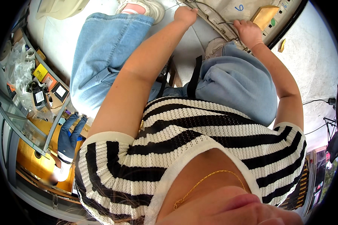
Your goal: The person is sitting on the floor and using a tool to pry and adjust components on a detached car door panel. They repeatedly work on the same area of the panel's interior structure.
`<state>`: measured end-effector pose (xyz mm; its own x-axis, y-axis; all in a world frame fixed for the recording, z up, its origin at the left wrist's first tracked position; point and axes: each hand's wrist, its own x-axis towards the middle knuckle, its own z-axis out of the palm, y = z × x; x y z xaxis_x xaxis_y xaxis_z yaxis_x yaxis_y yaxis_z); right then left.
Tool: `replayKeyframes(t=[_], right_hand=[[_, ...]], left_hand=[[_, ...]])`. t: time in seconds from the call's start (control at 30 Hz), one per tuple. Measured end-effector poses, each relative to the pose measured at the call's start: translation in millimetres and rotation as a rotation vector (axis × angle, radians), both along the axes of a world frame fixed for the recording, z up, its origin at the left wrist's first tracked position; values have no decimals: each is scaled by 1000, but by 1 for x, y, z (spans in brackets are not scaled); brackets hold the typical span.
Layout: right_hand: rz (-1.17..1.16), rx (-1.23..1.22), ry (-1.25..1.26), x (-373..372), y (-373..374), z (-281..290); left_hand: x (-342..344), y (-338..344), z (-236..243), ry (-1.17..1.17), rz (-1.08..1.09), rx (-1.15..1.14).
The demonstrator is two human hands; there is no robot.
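Note:
A large beige flat panel [248,9] with a dark rim lies at the top of the head view, in front of my knees. My left hand [186,15] is closed at the panel's near left edge; what its fingers hold, if anything, is hidden. On the panel's right part, my right hand [248,33] has its fingers curled, the tips meeting a thin dark cable [223,23] that runs along the panel's edge strip. Beside that hand, a tan-yellow flat piece [266,17] rests on the panel, near a small green spot.
A small tan scrap [282,45] lies on the pale floor to the right. At left, a glass-sided case [30,131] holds boxes and plastic bags. Another person [65,146] is farther off at left. A black cable with a plug [331,101] is at the right.

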<state>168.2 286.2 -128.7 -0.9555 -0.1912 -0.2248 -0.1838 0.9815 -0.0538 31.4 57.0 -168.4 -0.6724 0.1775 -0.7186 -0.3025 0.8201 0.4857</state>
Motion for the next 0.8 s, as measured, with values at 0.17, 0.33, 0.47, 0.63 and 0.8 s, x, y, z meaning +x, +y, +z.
replayKeyframes(t=[0.17,0.33,0.47,0.63,0.8], right_hand=[[-93,38,-60,9,-8,-2],[-159,5,-119,24,-14,-13],[-120,-8,-162,20,-10,-14],[-108,-45,-189,18,-8,-12],[-77,-101,-164,14,-6,-7]], left_hand=[[-1,4,12,-53,17,-44],[1,8,23,-203,273,48],[0,10,30,-214,346,113],[1,11,34,-219,272,76],[-1,6,30,-243,246,63]])
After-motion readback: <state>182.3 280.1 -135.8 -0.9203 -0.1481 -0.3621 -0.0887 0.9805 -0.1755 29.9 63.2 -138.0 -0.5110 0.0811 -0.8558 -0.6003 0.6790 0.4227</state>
